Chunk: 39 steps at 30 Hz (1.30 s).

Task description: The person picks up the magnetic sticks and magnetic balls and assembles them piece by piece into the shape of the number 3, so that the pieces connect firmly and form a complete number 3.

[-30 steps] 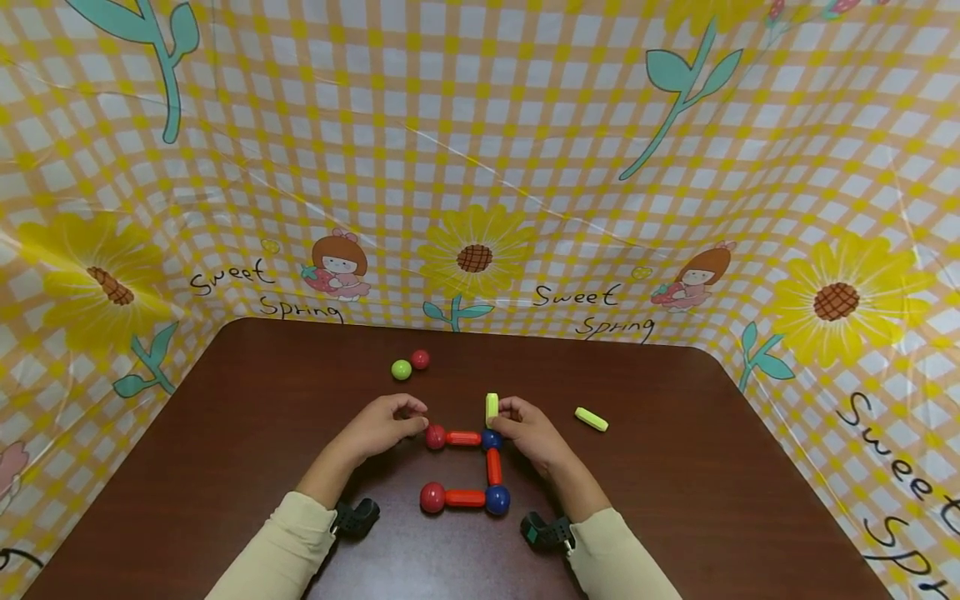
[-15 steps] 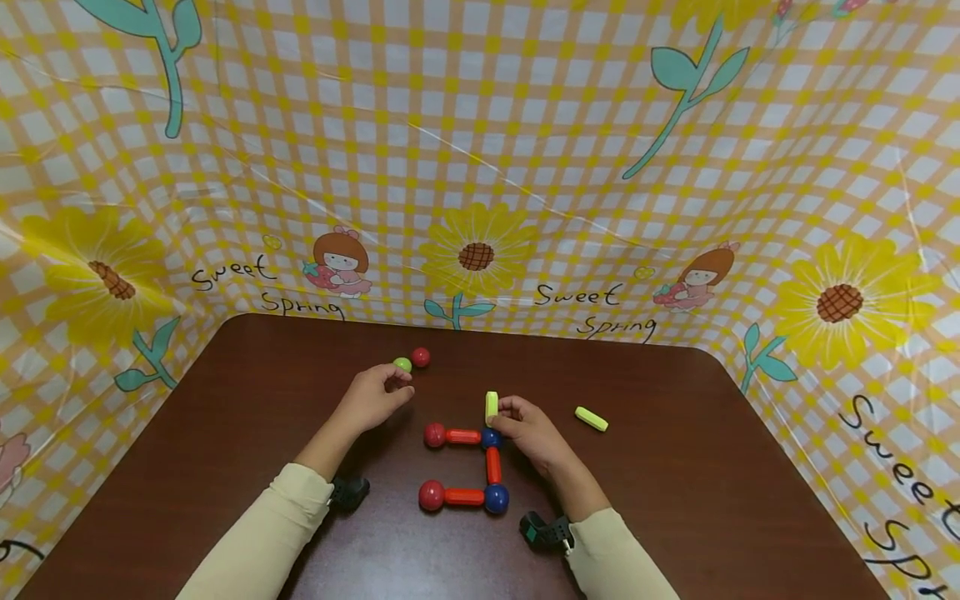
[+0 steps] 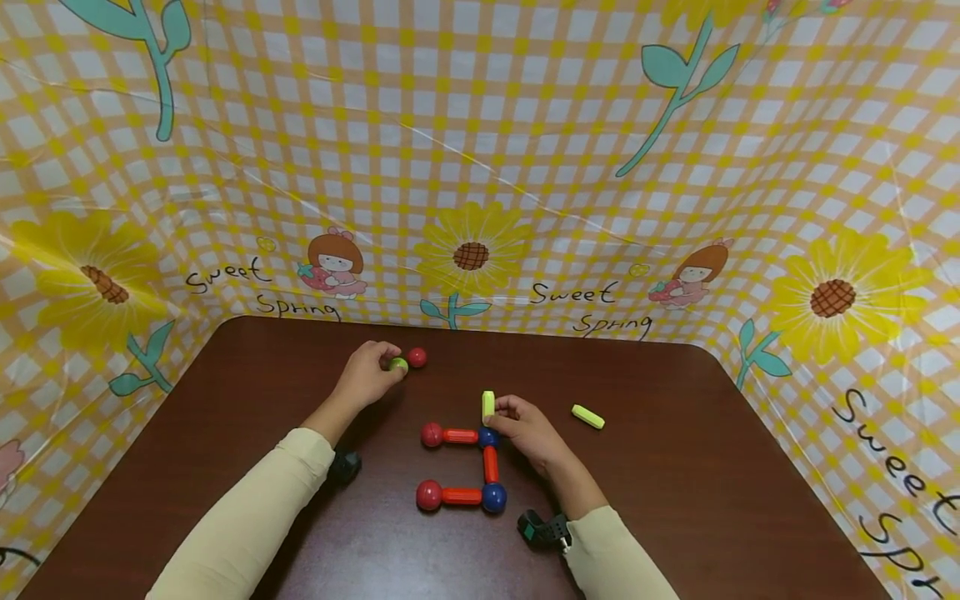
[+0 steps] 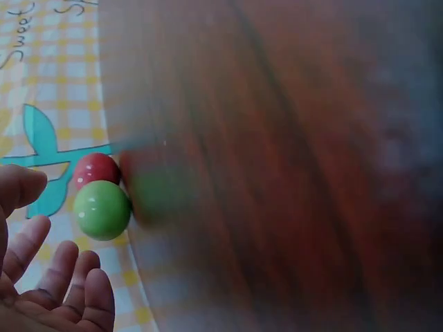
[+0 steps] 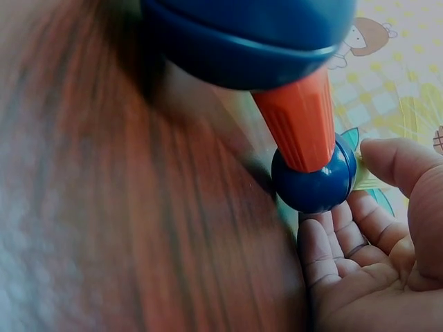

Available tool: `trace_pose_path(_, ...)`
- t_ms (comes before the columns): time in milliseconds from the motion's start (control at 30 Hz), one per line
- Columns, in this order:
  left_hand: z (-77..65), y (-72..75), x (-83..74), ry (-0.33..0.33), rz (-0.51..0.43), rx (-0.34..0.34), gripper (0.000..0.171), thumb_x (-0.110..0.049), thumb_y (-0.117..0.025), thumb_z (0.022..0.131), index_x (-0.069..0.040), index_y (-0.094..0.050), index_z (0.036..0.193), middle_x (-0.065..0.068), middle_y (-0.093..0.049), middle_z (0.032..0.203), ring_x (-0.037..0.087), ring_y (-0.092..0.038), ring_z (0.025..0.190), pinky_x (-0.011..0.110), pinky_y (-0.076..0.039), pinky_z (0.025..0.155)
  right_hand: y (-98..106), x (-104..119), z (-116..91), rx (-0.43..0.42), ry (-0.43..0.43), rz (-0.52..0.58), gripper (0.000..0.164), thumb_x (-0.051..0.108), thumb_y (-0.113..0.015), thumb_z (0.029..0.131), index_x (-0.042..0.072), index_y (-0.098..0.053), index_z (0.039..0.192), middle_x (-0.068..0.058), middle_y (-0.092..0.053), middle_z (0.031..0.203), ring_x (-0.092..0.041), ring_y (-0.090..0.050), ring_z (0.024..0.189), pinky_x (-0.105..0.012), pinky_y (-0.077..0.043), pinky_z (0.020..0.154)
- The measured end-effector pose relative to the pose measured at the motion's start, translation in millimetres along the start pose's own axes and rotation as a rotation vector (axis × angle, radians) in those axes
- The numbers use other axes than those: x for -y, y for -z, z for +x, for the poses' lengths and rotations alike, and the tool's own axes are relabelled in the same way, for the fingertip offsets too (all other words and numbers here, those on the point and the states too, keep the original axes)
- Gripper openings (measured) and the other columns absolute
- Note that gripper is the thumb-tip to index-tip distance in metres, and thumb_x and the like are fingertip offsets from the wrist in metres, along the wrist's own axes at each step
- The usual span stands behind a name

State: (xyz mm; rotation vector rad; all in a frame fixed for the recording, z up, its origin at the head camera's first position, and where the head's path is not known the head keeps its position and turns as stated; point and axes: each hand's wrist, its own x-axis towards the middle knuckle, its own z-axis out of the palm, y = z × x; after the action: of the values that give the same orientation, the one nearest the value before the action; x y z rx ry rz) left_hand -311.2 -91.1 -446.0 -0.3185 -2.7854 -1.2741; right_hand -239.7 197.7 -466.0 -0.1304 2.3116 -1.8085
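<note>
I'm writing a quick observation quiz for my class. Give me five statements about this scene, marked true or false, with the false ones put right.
1. The right hand holds a yellow stick. True.
2. Both yellow sticks are being held. False: a second yellow stick lies to the right of the right hand.
3. Three red sticks link two red balls and two blue balls. True.
4. The linked balls nearest the camera are both blue. False: the left one is red.
5. A green ball is nearer the left hand than the right. True.
</note>
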Motion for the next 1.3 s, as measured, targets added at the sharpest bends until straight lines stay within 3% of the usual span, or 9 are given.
trace_pose_path(333,13.0,-6.6,3.7,0.086,0.015,0.08,0.043,-0.023,-0.07,0.091,-0.001,-0.06,0.127,0.021,-0.054,0.127,0.035,-0.051,0.113,0.047,-0.045,0.092,0.5,-0.3,-0.8,0.006,0.005,0.0,0.025,0.008,-0.066,0.092,-0.005,-0.058,0.112,-0.005,-0.06,0.093,-0.015,-0.055,0.083,-0.028,-0.044,0.074)
trace_pose_path(633,12.4,-8.4,6.1,0.121,0.023,0.105,0.03,-0.02,-0.069,0.093,-0.003,-0.062,0.118,0.018,-0.059,0.122,0.032,-0.054,0.106,0.044,-0.045,0.089,0.3,1.9,-3.1,0.016,-0.005,0.009,0.027,0.009,-0.066,0.092,-0.005,-0.057,0.114,-0.006,-0.061,0.095,-0.016,-0.055,0.084,-0.029,-0.043,0.075)
trace_pose_path(867,8.7,-10.6,-6.9,0.067,-0.009,0.095,0.03,-0.022,-0.07,0.092,-0.006,-0.064,0.116,0.015,-0.061,0.12,0.029,-0.055,0.103,0.043,-0.046,0.085,1.1,1.8,-2.5,0.001,-0.005,0.005,0.025,0.009,-0.065,0.093,-0.005,-0.058,0.112,-0.006,-0.06,0.094,-0.016,-0.055,0.084,-0.028,-0.044,0.075)
trace_pose_path(1167,4.1,-19.3,-39.8,-0.013,-0.135,0.144,0.028,-0.021,-0.072,0.091,-0.01,-0.067,0.116,0.006,-0.063,0.111,0.024,-0.057,0.098,0.038,-0.048,0.077,1.7,2.3,-3.7,-0.007,-0.003,0.018,0.022,0.008,-0.064,0.094,-0.005,-0.058,0.111,-0.004,-0.059,0.091,-0.015,-0.054,0.083,-0.028,-0.045,0.074)
trace_pose_path(1300,2.0,-26.4,-51.2,-0.063,-0.15,0.185,0.03,-0.018,-0.072,0.091,-0.009,-0.068,0.119,0.006,-0.062,0.111,0.023,-0.056,0.096,0.036,-0.047,0.077,0.3,20.6,-14.2,0.017,-0.002,0.029,0.022,0.005,-0.062,0.094,-0.009,-0.057,0.111,-0.003,-0.059,0.089,-0.017,-0.055,0.083,-0.03,-0.045,0.076)
